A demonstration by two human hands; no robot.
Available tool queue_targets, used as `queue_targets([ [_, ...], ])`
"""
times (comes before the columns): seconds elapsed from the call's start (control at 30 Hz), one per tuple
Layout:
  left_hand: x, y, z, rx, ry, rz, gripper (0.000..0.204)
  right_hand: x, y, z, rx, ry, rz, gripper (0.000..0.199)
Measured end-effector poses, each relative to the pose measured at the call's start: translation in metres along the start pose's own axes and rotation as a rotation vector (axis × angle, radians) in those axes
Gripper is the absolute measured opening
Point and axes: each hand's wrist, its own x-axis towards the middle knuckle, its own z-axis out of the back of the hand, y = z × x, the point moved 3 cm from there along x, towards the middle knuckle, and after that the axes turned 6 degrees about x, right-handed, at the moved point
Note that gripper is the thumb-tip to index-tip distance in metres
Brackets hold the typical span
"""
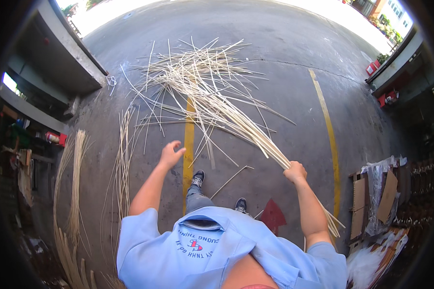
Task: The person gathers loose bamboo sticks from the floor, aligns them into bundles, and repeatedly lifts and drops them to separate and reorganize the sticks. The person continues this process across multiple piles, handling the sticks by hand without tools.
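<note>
My right hand (pixel 295 172) is closed around a bundle of long, pale, thin sticks (pixel 255 132). The bundle's far part runs up and left into a loose, tangled pile of similar sticks (pixel 197 72) on the floor; its near ends stick out past my right forearm. My left hand (pixel 171 155) hangs in the air short of the pile, holding nothing, its fingers apart and slightly curled. A single bent stick (pixel 230 181) lies on the floor between my hands, close to my shoes.
Sorted bunches of sticks (pixel 77 178) lie along the left, with a looser bunch (pixel 124 159) nearer me. Yellow lines (pixel 327 125) and a red arrow (pixel 273 216) mark the concrete floor. Cardboard and plastic-wrapped stacks (pixel 376 192) stand at right. A red box (pixel 56 138) is at far left.
</note>
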Motion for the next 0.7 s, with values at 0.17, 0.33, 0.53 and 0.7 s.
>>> queue_targets([
  [0.17, -0.211, -0.024, -0.069, -0.055, 0.604, 0.205, 0.048, 0.014, -0.045, -0.053, 0.306, 0.298, -0.017, 0.021],
  [0.33, -0.316, -0.042, -0.062, -0.065, 0.44, 0.53, 0.051, 0.044, -0.058, -0.051, 0.474, 0.458, 0.056, 0.014],
  [0.53, -0.444, -0.005, -0.042, -0.42, -0.023, 1.052, 0.031, 0.0, 0.012, 0.001, 0.656, 0.423, 0.393, 0.01],
  [0.7, -0.528, -0.005, -0.105, -0.684, -0.085, 1.103, 0.025, -0.034, -0.087, 0.047, 0.335, 0.065, 0.3, 0.008],
])
